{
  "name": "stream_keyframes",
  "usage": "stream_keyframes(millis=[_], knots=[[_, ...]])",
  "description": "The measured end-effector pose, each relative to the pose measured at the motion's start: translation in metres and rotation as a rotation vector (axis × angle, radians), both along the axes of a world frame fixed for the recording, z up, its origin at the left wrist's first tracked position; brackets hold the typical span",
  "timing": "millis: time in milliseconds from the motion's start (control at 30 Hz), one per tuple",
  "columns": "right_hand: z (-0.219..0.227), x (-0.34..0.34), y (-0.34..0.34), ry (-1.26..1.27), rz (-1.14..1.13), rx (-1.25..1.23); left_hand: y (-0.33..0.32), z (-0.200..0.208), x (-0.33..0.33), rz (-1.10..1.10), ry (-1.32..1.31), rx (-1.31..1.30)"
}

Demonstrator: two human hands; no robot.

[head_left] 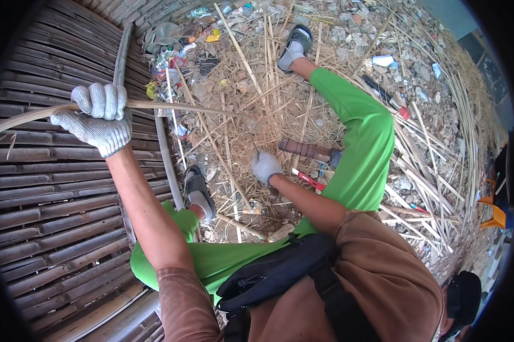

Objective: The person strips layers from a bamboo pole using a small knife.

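My left hand [100, 117], in a grey-white knit glove, is closed round a long, thin bamboo strip [180, 107]. The strip runs out past the left rim and, on the other side, toward the middle of the ground. Low between my legs is my gloved right hand [266, 167], its fingers curled. Something thin and dark shows at its fingertips, too small to name. Just right of that hand lies a brown, banded, stick-like piece [305, 151]. A red and white tool [308, 179] lies beside my right forearm.
A slatted bamboo platform [52, 188] fills the left side. Litter, straw and loose bamboo strips [243, 57] cover the ground. More long strips [422, 165] are heaped at right. My sandalled feet [297, 45] rest on the debris. Another person's dark cap [464, 293] shows at lower right.
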State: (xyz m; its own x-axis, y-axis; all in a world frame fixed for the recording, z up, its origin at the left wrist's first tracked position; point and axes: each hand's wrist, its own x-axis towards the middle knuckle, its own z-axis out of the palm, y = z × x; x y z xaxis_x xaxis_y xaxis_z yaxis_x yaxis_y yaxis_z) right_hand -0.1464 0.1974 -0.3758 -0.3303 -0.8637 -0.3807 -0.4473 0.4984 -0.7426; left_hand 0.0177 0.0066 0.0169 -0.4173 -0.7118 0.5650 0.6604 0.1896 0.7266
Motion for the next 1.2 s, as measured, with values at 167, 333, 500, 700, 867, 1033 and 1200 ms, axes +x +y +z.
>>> stream_keyframes(millis=[167, 333, 500, 700, 867, 1033, 1200], knots=[[-0.067, -0.048, 0.011, 0.184, 0.391, 0.106, -0.006, -0.001, 0.008, 0.174, 0.064, 0.028], [-0.083, -0.034, 0.001, -0.057, 0.108, 0.043, -0.014, -0.034, -0.035, 0.461, 0.044, 0.059], [-0.009, -0.017, 0.014, -0.431, -0.112, 0.13, -0.024, -0.128, -0.024, 0.748, -0.435, 0.067], [0.02, -0.065, 0.024, -0.119, -0.094, -0.145, 0.001, -0.163, -0.058, 0.552, -0.798, 0.07], [0.1, -0.079, 0.008, -0.512, -0.183, -0.249, 0.008, -0.094, -0.061, 0.503, -0.948, -0.185], [0.132, -0.083, 0.011, -0.683, -0.25, -0.358, 0.007, -0.017, -0.058, 0.661, -1.169, -0.481], [0.107, -0.085, 0.034, -0.62, -0.288, -0.355, -0.005, 0.04, -0.05, 0.815, -1.222, -1.005]])
